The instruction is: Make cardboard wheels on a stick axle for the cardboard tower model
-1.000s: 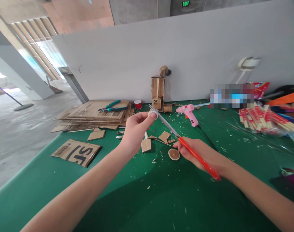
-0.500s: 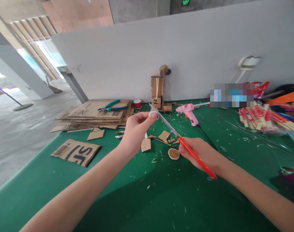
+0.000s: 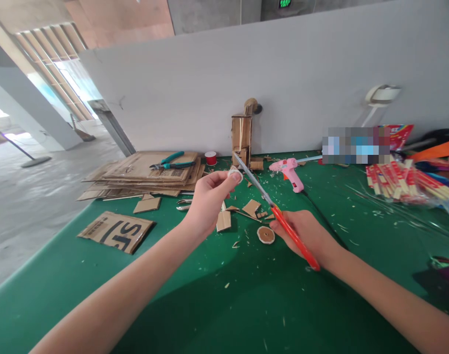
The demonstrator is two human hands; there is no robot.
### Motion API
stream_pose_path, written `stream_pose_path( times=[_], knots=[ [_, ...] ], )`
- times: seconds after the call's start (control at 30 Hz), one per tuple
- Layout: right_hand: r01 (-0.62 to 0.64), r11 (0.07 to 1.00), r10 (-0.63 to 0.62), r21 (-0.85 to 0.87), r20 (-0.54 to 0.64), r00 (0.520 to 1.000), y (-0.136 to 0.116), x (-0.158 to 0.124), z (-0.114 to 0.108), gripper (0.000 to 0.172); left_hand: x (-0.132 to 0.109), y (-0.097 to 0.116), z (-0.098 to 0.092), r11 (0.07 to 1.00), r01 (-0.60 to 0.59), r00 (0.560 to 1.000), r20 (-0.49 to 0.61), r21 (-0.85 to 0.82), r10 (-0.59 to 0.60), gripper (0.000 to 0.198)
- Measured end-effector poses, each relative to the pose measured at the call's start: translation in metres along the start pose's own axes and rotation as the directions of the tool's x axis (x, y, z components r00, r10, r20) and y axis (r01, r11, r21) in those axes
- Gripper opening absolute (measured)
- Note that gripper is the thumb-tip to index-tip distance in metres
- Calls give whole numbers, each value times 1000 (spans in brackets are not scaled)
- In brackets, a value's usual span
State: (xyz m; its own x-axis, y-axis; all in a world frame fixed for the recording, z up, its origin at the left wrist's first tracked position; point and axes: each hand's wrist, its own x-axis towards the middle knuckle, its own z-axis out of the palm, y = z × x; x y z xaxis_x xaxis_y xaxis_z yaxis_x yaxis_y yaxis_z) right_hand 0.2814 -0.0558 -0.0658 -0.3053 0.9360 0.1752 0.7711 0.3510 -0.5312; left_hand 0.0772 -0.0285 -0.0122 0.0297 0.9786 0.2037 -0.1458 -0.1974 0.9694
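Note:
Pinched between the thumb and fingers of my left hand (image 3: 213, 199) is a small round cardboard piece (image 3: 236, 173) with a pale edge, partly hidden by the fingertips. My right hand (image 3: 301, 233) grips the red handles of a pair of scissors (image 3: 261, 188). The blades point up and to the left, passing just right of the round piece; they look closed or nearly so. Below the blades a brown cardboard disc (image 3: 266, 235) with a whitish rim and a centre hole lies on the green table (image 3: 194, 305). Cardboard scraps (image 3: 223, 221) lie beneath my left hand.
At the back stands a cardboard construction (image 3: 241, 132). A pink glue gun (image 3: 289, 174) lies to its right, a red spool (image 3: 210, 158) to its left. Pliers (image 3: 172, 162) rest on stacked cardboard (image 3: 135, 169). Bundled sticks (image 3: 397, 179) are at right, printed cardboard (image 3: 117, 231) at left.
The scissor blades have moved slightly up and right, away from the fingertips, and their handles have swung a little left. More of the round piece's face shows in my left hand.

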Motion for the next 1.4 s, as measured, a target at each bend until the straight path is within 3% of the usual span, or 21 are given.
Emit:
stream_pose_path(
  times=[0.23,0.47,0.73,1.13,1.4],
  knots=[
    [36,994,-41,106,48,998,2,-4,-5,33,2,2,-1,997,8,1000,12,73,-9,15],
    [69,977,-82,200,57,995,4,-2,-7,34,8,0,-6,993,-7,1000,0,120,7,18],
    [5,985,-37,173,183,982,8,-3,-10,37,8,-3,-8,998,-20,1000,-13,64,21,23],
    [-22,990,-7,141,199,980,1,-3,-12,46,4,0,-1,981,-104,992,-53,164,114,20],
    [-50,981,8,189,215,976,2,-3,-12,41,3,-1,-1,983,-70,995,-51,171,80,20]
  ],
)
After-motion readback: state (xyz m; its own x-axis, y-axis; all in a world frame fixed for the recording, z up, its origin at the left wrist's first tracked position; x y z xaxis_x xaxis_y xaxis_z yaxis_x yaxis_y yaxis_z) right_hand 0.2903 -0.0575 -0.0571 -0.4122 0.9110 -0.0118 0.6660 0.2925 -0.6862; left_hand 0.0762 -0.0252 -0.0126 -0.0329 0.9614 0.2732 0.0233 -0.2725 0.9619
